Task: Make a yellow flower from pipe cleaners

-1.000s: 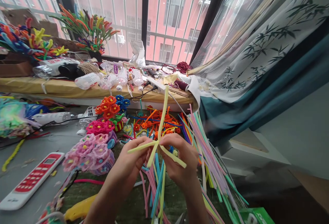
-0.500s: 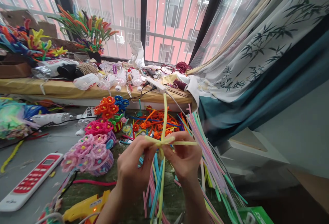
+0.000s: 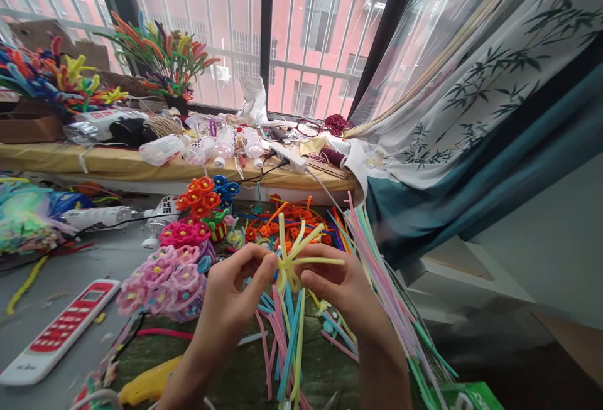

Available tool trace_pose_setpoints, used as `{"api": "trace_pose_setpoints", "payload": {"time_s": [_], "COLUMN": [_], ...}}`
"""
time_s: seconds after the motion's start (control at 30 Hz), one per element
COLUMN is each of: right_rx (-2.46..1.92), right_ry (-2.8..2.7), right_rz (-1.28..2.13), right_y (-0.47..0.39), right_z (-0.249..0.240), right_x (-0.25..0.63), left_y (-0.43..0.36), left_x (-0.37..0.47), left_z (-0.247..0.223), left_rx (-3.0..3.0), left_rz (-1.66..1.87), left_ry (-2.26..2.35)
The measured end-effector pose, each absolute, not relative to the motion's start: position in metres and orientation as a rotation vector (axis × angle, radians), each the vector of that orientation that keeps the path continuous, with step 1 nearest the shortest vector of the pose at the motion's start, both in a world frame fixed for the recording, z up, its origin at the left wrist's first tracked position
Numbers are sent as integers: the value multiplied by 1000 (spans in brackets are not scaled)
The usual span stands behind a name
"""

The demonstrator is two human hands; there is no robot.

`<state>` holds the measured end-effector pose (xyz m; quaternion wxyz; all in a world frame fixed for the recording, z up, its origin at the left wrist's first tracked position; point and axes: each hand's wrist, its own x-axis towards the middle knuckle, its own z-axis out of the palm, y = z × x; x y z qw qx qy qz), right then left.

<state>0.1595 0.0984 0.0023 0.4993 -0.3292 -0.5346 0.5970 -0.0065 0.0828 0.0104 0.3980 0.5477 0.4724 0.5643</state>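
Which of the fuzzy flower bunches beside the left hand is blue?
The small blue bunch, right beside the orange bunch. Its neighbours are orange, deep pink and pale pink.

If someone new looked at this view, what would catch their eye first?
Probably the pale yellow stems fanning out between the left hand and right hand. Next, the pink flowers left of the hands, and the bright orange pieces strewn beyond them.
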Motion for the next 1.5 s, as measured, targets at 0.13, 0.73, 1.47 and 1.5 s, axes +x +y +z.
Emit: {"api": "trace_pose_setpoints", "payload": {"time_s": [0.13, 0.73, 1.47, 1.5], "right_rx": [-880, -992, -895, -881], "right_ry": [-1394, -1357, -1286, -1266], "right_rz": [1404, 1034, 1503, 1540], "right_y": [93, 95, 98, 98], "right_z": [6, 3, 2, 2], "right_x": [163, 149, 164, 163], "left_y": [84, 82, 90, 89], "left_x": [-11, -7, -20, -22], "left_z": [12, 6, -3, -3], "left_rx": [1379, 1422, 2612, 2782], "left_rz": [1351, 1177, 1442, 1478], "left_ry": [1171, 1118, 1041, 995]}}
